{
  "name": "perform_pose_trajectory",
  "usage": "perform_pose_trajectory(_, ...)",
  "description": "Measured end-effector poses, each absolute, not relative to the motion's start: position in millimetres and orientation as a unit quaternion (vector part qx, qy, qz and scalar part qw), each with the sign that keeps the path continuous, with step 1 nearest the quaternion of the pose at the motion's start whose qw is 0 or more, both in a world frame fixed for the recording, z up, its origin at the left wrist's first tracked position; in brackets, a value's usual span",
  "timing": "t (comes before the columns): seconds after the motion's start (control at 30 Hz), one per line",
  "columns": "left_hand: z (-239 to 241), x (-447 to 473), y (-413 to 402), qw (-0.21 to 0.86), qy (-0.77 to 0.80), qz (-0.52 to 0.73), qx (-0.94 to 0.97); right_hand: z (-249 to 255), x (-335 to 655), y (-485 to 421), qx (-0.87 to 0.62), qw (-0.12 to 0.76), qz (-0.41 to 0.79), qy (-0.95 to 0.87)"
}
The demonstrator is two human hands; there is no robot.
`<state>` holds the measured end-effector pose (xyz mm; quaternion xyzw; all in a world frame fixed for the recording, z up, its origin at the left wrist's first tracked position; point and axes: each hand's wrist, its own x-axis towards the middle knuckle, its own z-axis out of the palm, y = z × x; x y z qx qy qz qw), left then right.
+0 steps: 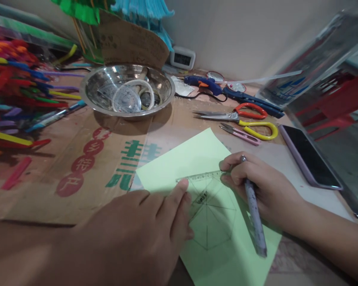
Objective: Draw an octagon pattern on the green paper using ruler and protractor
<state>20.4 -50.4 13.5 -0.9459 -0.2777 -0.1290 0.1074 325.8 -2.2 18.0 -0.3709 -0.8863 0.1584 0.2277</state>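
Observation:
A sheet of light green paper (173, 157) lies in front of me, with a pencil-drawn polygon and lines crossing at its middle. Across the drawing rests a clear plastic set square (201, 177), its marked edge toward the far side. My left hand (155, 222) lies over the paper's left part, index finger stretched out on the set square. My right hand (256, 182) is closed round a grey, mottled pencil (255, 218), whose long end points toward me. Its thumb and forefinger are at the right end of the set square; whether they touch it is hard to tell.
A metal bowl (88, 97) holds tape rolls and small items. Scissors (250, 119), pink thread snips (241, 133), a blue glue gun (204, 83) and a phone (312, 157) lie to the right. Colourful pipe cleaners (14, 83) crowd the left. Printed cardboard (47, 167) covers the table.

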Motion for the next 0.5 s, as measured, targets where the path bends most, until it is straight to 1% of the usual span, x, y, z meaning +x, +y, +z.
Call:
perform_pose_trajectory(0.23, 14.1, 22.0, -52.3, 0.115, -0.268, -0.140, -0.946, 19.2, 324.8, -1.8, -0.367, 0.227, 0.151, -0.889)
perform_pose_trajectory(0.5, 19.7, 20.9, -50.6, 0.107, -0.258, -0.096, -0.955, 19.7, 323.8, -0.8, -0.364, 0.217, 0.132, -0.896)
